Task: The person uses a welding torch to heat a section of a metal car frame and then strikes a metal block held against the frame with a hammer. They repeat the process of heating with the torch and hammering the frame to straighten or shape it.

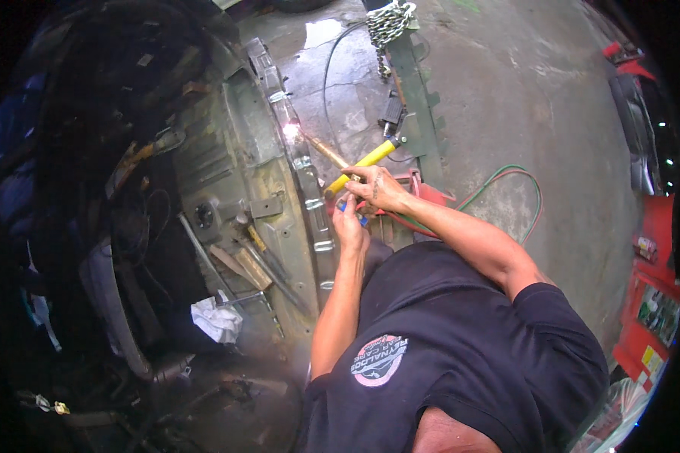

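A gas torch (329, 155) with a copper-coloured tube points up and to the left. Its tip meets a bright glow (292, 131) on the flanged metal sill (302, 162) of a stripped car body. My right hand (378, 189) is closed round the torch near the rear of the tube. Just below it, my left hand (349, 224) grips the torch's rear part, where blue pieces (363, 220) show by the fingers. Part of the torch body is hidden by both hands. Red and green hoses (506, 169) curve away to the right.
Across the sill from me, the car floor (279, 226) holds a hammer (253, 234), a wood block (253, 269), bars and a white rag (217, 320). A yellow bar (374, 157) lies beside the torch. Farther off are a green steel beam (419, 113) and a chain (391, 24). Red equipment (646, 317) stands far right.
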The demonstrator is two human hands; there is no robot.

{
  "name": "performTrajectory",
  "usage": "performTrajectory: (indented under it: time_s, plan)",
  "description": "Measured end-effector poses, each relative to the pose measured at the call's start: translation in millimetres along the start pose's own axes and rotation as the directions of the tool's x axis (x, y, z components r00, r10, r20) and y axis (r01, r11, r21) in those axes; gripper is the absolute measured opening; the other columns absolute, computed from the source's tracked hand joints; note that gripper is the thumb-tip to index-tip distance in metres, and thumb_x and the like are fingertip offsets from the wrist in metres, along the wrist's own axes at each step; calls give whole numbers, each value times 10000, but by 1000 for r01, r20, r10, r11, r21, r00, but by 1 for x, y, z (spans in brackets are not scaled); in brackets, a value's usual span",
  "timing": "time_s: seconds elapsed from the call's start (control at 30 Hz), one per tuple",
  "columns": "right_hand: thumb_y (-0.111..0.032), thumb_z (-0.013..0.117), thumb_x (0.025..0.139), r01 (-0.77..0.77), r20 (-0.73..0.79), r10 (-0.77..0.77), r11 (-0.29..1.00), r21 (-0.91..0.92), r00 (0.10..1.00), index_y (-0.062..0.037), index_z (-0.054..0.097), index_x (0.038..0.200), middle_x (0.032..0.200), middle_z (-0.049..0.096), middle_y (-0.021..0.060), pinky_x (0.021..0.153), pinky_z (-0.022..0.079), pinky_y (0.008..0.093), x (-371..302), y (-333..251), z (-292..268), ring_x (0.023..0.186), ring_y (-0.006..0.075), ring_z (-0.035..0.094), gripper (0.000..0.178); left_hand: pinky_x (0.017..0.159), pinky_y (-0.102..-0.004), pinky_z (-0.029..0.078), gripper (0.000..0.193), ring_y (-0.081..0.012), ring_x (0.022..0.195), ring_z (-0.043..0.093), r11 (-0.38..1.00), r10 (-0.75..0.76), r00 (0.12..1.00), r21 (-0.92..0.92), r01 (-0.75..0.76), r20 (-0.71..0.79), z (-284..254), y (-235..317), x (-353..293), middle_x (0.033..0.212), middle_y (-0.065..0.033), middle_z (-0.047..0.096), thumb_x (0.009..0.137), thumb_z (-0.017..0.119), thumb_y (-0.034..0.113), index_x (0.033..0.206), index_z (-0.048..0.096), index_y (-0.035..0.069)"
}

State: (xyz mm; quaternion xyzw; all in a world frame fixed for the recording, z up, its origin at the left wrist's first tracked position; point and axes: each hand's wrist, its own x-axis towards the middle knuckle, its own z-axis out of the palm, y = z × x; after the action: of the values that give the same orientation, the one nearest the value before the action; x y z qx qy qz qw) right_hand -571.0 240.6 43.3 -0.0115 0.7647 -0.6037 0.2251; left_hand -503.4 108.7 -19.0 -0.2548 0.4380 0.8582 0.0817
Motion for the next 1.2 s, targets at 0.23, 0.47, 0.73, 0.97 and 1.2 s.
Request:
performTrajectory:
  time_s: [0.23,0.47,0.73,0.97,1.2]
  plan:
    - [-316,599,916,44,6,-45,998,48,999,-27,607,1370,741,665,121,629,545,359,2,-4,7,613,173,681,538,654,-304,552,229,-131,849,639,999,51,999,-3,-51,-14,2,9,-2,1023,-16,670,1013,622,192,1225,609,106]
    - [-326,623,904,27,1,-27,996,80,1000,-7,599,1372,834,707,169,664,560,362,0,1,4,650,181,704,566,692,-310,564,233,-140,865,648,1000,11,1000,-5,-11,-11,-1,1,1,1055,-32,677,1011,622,173,1228,612,88]
    - [-305,648,936,-10,-15,9,997,-74,1000,4,611,1352,1092,734,245,889,552,383,-2,1,-5,1021,270,724,519,758,-312,564,219,-167,954,679,1000,13,1000,-24,-13,8,-3,-11,6,1071,-50,685,1012,621,171,1208,617,71]
    - [-284,650,935,69,-11,-69,997,-44,998,19,597,1358,1071,743,230,872,561,377,1,2,1,998,252,729,523,760,-297,544,233,-136,912,655,1000,18,1000,-8,-18,-9,7,7,-2,1074,-36,683,1000,647,181,1210,619,82]
    - [-314,620,923,-3,32,1,997,73,999,-34,631,1336,1002,747,218,779,565,391,-2,-12,2,876,234,731,500,662,-305,562,255,-124,873,644,1000,5,1000,26,-6,13,2,14,-5,1076,-26,678,999,653,195,1230,606,96]
